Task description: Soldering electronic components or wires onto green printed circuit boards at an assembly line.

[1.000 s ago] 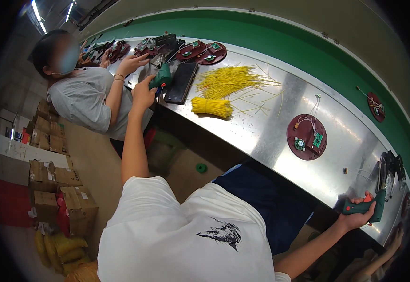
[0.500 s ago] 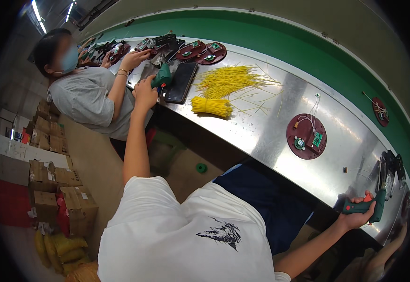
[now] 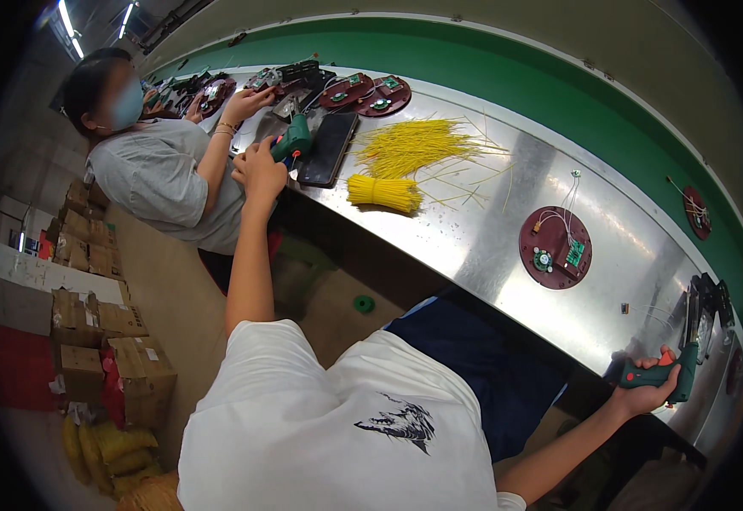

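Observation:
My left hand (image 3: 261,173) reaches to the far left of the bench, its fingers closed round the handle of a green pistol-shaped power tool (image 3: 295,134) with red details. That tool is beside a black flat tray-like slab (image 3: 329,149). At the right, my right hand (image 3: 649,393) grips a second green pistol-shaped tool (image 3: 685,375) with a red trigger, over the bench edge. The kind of either tool is unclear. Between the hands lies a dark red round plate (image 3: 550,277) with a green circuit board and thin wires.
Yellow wires lie loose (image 3: 410,143) and in a tied bundle (image 3: 383,194) on the metal bench (image 3: 465,230). Another round plate (image 3: 697,213) sits on the green belt (image 3: 559,94). A masked person (image 3: 154,166) works at the left. Cardboard boxes (image 3: 143,375) stand on the floor.
My left hand has shifted slightly left, and its tool has tilted a little. The round plate on the belt has moved right and nearer. My right hand stays in place.

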A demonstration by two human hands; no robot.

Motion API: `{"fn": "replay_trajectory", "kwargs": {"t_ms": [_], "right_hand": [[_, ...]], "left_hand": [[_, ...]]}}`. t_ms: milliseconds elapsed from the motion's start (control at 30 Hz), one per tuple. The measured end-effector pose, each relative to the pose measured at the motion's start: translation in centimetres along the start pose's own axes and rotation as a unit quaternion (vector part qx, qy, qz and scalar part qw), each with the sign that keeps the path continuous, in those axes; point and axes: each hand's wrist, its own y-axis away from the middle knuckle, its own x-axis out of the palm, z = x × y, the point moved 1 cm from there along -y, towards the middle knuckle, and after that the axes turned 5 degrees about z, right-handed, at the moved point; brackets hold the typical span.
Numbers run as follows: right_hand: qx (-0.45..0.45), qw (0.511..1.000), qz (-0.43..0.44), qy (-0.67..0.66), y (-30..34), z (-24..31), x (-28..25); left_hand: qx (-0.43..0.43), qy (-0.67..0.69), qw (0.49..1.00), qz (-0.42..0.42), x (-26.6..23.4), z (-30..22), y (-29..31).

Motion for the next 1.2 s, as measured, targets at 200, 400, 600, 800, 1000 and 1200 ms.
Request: {"fn": "replay_trajectory", "kwargs": {"t_ms": [200,400,600,800,1000,1200], "right_hand": [[0.009,1.000,0.003,-0.008,-0.1,-0.3,-0.8],[-0.001,1.000,-0.018,-0.013,0.1,-0.2,0.1],[-0.004,1.000,0.004,-0.015,0.0,-0.3,-0.1],[0.009,0.998,0.044,-0.040,-0.5,-0.7,-1.5],[0.008,0.999,0.021,-0.031,-0.4,-0.7,-1.1],[0.001,0.999,0.027,-0.031,-0.5,-0.8,-1.3]], "left_hand": [[0.079,0.007,0.972,-0.223,-2.3,-2.4,1.1],[0.246,0.173,0.927,-0.226,-2.6,-8.1,4.9],[0.203,0.072,0.948,-0.236,-1.6,-11.9,9.7],[0.136,0.107,0.970,-0.169,-0.3,-11.8,10.5],[0.142,0.151,0.970,-0.124,1.2,-11.1,11.1],[0.161,0.138,0.968,-0.136,0.5,-12.0,11.7]]}}
